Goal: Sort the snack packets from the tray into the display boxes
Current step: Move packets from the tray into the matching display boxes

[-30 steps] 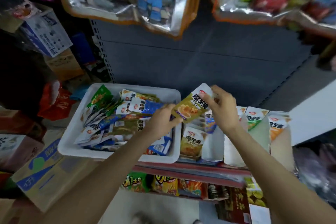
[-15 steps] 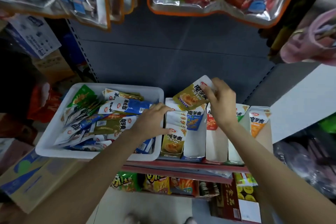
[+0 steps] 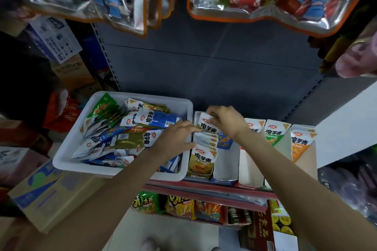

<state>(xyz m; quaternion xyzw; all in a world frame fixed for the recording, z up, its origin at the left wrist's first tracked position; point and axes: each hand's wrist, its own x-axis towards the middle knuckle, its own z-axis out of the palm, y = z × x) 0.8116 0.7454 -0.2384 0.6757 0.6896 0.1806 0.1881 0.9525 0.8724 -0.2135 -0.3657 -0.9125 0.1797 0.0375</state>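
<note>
The right hand (image 3: 224, 122) pinches the white top edge of an olive-yellow snack packet (image 3: 206, 126), fingers curled over it, lowering it behind the row already standing in the leftmost display box (image 3: 201, 172). The left hand (image 3: 177, 138) reaches across the tray's rim, fingers fairly straight and pressed against the upright packets in that box, seemingly holding them forward to open a gap. These packets look light, thin and floppy, with slick foil skins, so I'd say the stiff sealed top edge is the sensible place to take hold; gripped mid-body they would likely buckle or slide. The white tray (image 3: 67, 153), on the shelf just left of the boxes, still holds a loose heap of blue, green and olive packets (image 3: 130, 138).
</note>
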